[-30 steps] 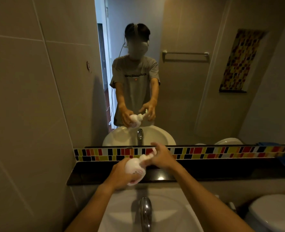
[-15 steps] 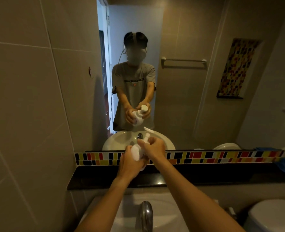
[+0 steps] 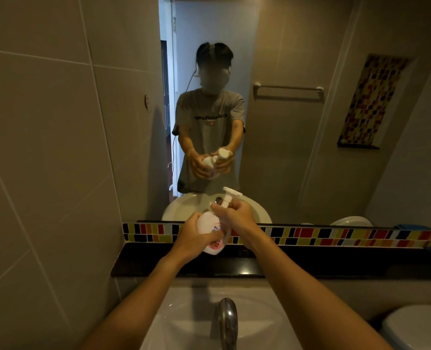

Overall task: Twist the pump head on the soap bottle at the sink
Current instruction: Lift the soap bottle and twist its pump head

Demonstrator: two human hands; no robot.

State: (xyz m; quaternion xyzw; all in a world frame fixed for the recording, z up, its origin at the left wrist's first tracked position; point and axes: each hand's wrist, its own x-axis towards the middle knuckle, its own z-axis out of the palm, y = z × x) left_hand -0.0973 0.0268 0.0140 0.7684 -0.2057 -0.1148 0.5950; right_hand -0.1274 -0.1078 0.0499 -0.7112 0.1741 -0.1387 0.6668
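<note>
Bottle raised, tilted | left hand wraps body | right fingers pinch pump head; neck hidden

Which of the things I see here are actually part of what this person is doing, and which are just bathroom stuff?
Part of the job:
soap bottle
pump head
left hand
right hand

Just there:
tap
sink
dark shelf
toilet
towel rail in the mirror

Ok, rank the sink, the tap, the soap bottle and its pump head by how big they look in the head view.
1. sink, cut off by the frame's bottom edge
2. tap, though it sits nearest the camera, so its lead over the bottle is unsure
3. soap bottle, partly covered by both hands
4. pump head
</note>
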